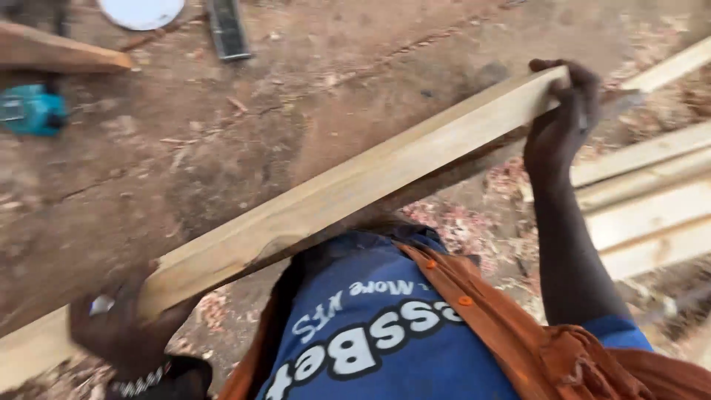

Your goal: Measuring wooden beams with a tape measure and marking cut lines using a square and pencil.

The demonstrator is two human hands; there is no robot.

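with both hands, left hand [118,330] and right hand [564,111], gripping the long pale wooden plank [348,185], we risk it slipping if it tilts.

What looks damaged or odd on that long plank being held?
The wooden plank has a chipped, uneven lower edge near the left hand, where the corner looks broken away. The right hand grips the far part, which looks sound.

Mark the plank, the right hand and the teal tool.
plank [355,185], head view, middle of its top face
right hand [563,122], head view, back of the hand gripping the plank
teal tool [33,110], head view, its body
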